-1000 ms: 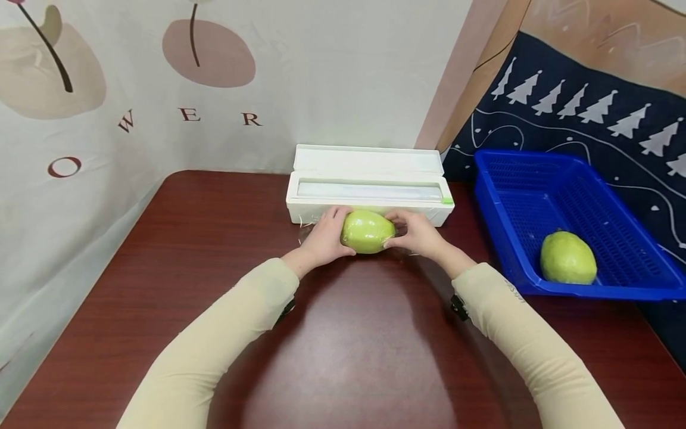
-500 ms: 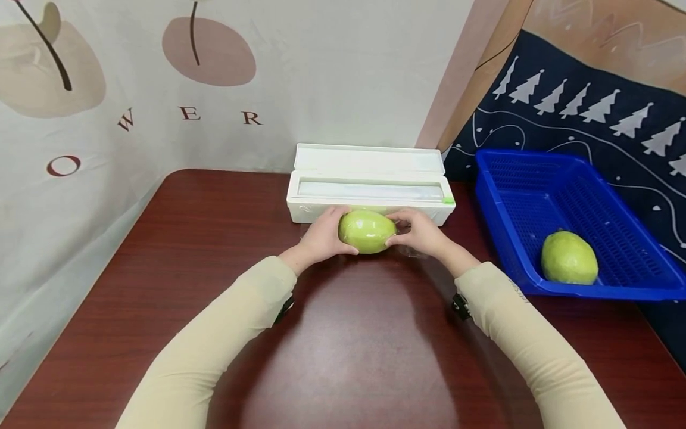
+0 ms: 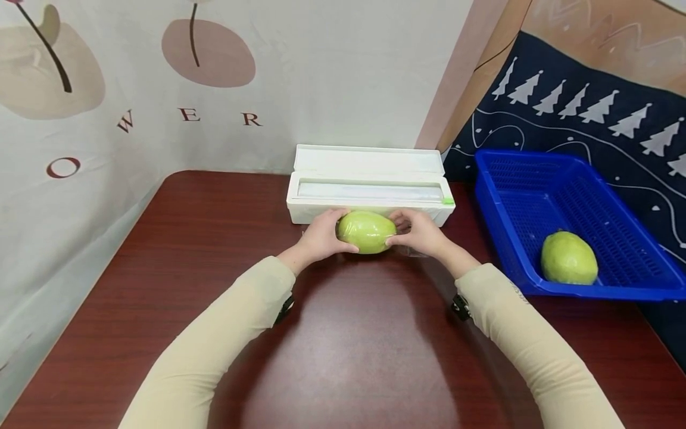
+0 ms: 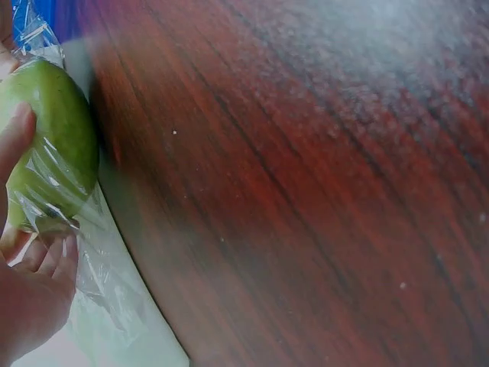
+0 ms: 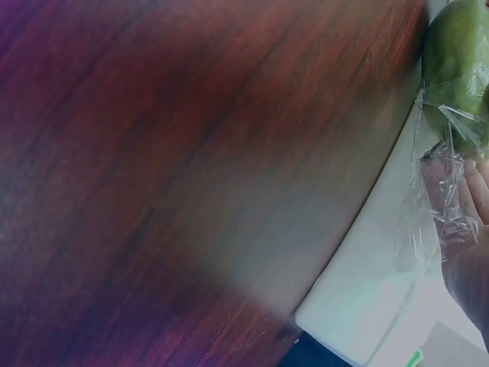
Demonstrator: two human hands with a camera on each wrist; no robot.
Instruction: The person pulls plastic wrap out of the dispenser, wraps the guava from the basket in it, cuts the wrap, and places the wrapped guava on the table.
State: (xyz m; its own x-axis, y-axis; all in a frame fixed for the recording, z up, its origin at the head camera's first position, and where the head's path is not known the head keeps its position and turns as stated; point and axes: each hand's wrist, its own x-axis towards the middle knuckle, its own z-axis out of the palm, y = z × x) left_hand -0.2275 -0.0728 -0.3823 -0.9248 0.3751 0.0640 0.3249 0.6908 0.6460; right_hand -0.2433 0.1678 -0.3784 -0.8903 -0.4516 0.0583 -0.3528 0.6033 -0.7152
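Note:
A smooth oval green fruit [image 3: 367,232] lies on its side between my hands, in front of the white box. Clear cling film [image 4: 57,183] wraps it, with loose film trailing from both ends in the wrist views. My left hand [image 3: 321,235] grips its left end, thumb [image 4: 17,134] on the near side and fingers behind. At the right end, my right hand [image 3: 419,233] pinches the fruit and film between thumb and fingers. The loose film [image 5: 416,222] hangs by the right hand's fingers. The fruit's underside is hidden in the head view.
Right behind the fruit stands a long white cling film dispenser [image 3: 370,213], lid raised, with a green slider [image 3: 447,201] at its right end. A blue plastic basket [image 3: 495,229] at the right holds another green fruit [image 3: 569,258]. The dark red wooden table [image 3: 343,357] spreads in front.
The left hand and the fruit have shifted very slightly left. The loose film by the left hand is less visible now; the right hand has moved slightly right.

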